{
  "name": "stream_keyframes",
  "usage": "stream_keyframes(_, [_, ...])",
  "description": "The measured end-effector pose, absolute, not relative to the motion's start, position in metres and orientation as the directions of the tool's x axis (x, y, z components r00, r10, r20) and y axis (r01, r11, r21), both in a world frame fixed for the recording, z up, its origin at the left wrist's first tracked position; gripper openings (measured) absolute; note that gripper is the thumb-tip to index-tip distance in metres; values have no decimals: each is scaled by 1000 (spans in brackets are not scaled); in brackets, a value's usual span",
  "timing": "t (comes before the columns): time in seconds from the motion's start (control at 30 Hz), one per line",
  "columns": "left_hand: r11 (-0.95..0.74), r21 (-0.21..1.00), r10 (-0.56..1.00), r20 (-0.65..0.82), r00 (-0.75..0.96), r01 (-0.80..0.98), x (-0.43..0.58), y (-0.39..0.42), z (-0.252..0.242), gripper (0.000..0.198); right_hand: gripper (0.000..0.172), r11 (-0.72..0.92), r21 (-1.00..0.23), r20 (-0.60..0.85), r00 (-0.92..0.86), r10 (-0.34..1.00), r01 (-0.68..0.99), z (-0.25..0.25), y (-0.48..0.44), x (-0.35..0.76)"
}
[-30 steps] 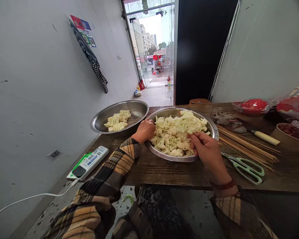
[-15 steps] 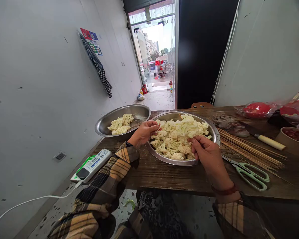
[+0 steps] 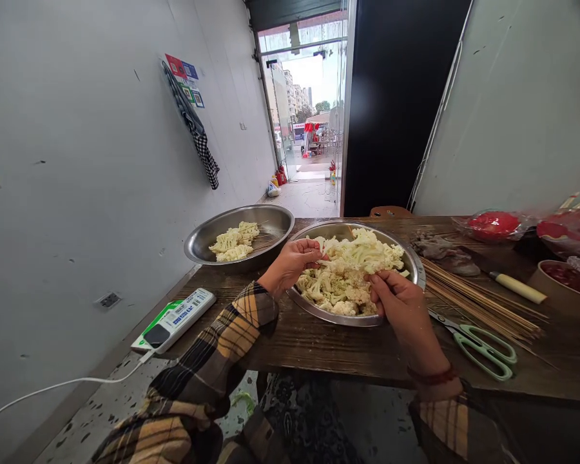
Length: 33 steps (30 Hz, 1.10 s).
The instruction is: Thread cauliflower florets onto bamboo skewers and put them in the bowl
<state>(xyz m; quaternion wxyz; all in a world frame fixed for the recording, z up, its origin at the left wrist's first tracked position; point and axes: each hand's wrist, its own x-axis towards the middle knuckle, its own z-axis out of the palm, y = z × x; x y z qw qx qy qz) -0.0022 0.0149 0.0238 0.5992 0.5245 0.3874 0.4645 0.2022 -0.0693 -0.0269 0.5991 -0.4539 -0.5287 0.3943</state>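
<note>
Over a steel bowl (image 3: pixel 418 276) heaped with cauliflower florets (image 3: pixel 348 308), both my hands work close together. My left hand (image 3: pixel 290 263) is closed, its thumb and fingers pinching a small cauliflower floret at the bowl's left side. My right hand (image 3: pixel 400 299) is also closed in a pinch, on a pale cauliflower piece over the right side of the bowl; its fingers partly hide that piece. A thin stick (image 3: pixel 350 231) shows at the bowl's far rim. To the left, a second steel bowl (image 3: pixel 193 243) holds several cauliflower pieces with thin skewers (image 3: pixel 267 243).
On the wooden table (image 3: pixel 319 348), right of the bowl, lie bamboo skewers (image 3: pixel 483 299), green-handled scissors (image 3: pixel 486 348) and a knife (image 3: pixel 519 287). A paper tub (image 3: pixel 544 278) stands farther right. At left lies a white device (image 3: pixel 178 320) with a cable (image 3: pixel 77 381).
My left hand has shifted slightly right, closer to my right hand, still pinching a floret. My right hand stays in nearly the same place. The view has tilted a little.
</note>
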Motion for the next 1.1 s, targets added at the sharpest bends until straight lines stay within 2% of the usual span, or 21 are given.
stream_keyframes(0.3, [-19, 981, 978, 58, 199, -193, 0, 8, 24, 36, 31, 271, -963, 265, 144, 953, -17, -27, -68, 200])
stream_keyframes(0.43, [-15, 964, 974, 74, 213, -266, 7, 2, 21, 37, 28, 256, -965, 241, 208, 948, -49, -26, -68, 199])
stream_keyframes(0.6, [18, 938, 965, 74, 250, -346, 23, -11, 19, 37, 26, 304, -951, 277, 281, 919, -55, -26, -61, 196])
stream_keyframes(0.73, [41, 928, 968, 55, 245, -370, 36, -19, 18, 37, 29, 329, -937, 279, 322, 905, -115, -29, -55, 195])
stream_keyframes(1.1, [115, 898, 964, 2, 264, -424, 59, -29, 9, 34, 28, 395, -908, 361, 215, 907, -138, -30, -56, 195])
